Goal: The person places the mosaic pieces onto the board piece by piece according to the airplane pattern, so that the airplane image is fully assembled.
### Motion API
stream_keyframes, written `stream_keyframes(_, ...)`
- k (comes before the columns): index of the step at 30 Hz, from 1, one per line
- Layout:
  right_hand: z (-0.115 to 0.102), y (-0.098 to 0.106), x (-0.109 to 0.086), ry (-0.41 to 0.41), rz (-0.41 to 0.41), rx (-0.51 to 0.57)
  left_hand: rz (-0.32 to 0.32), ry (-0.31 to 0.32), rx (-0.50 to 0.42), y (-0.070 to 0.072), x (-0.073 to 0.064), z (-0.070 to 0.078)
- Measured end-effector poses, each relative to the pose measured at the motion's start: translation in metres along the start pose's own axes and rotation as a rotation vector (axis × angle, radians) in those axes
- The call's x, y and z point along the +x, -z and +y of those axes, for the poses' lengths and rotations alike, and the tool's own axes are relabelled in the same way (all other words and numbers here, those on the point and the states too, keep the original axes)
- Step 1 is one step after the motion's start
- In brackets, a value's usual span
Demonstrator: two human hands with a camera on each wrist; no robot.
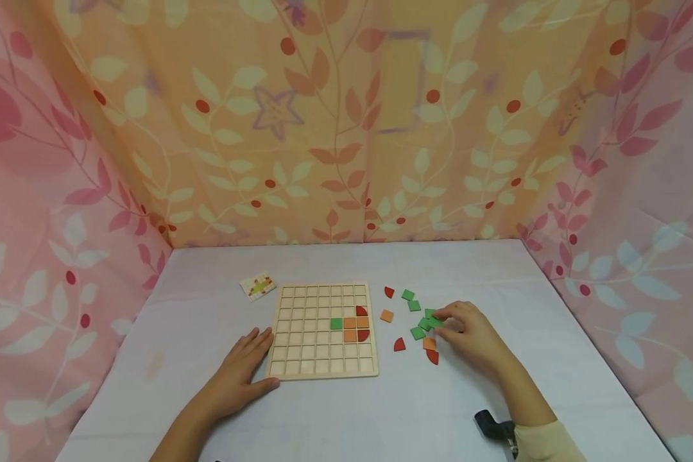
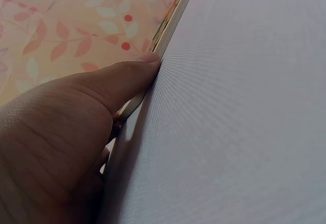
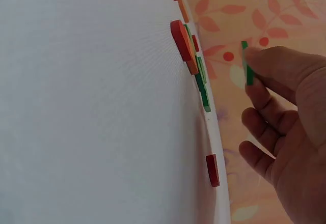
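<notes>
My right hand pinches a green square tile between thumb and fingertips, lifted off the table in the right wrist view. Below it lie several loose green tiles, with an orange tile and a red quarter-circle tile closer to me. My left hand rests with extended fingers along the left side of a wooden grid board. Its thumb touches the board's near edge, also seen in the left wrist view. On the board sit one green tile, three orange tiles and two red quarter-circle tiles.
A small pattern card lies beyond the board's far left corner. Between board and right hand are an orange tile and red quarter-circle tiles. A black object is by the right sleeve. Patterned curtains surround the white table.
</notes>
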State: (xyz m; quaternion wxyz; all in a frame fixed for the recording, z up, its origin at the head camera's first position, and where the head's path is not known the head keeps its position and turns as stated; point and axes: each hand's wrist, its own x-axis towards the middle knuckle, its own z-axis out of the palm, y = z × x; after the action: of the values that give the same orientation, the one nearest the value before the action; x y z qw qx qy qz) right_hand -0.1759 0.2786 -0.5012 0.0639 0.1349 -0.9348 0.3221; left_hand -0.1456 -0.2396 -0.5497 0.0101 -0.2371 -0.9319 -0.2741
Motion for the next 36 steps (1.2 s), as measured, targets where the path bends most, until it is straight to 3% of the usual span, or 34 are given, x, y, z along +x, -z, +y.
stream_keyframes(9,-0.022,0.01,0.013,0.068,-0.033,-0.006,-0.025,0.025,0.013,-0.001,0.0,-0.002)
stream_keyframes(19,-0.065,0.013,0.042,0.126,-0.055,0.005,-0.033,0.035,0.007,-0.002,0.001,-0.002)
stream_keyframes(31,-0.104,-0.012,0.066,0.218,-0.059,0.053,-0.036,0.035,-0.001,0.001,0.001,0.002)
stream_keyframes(36,-0.115,-0.028,0.072,0.248,-0.07,0.028,-0.006,0.008,0.011,0.0,0.0,0.002)
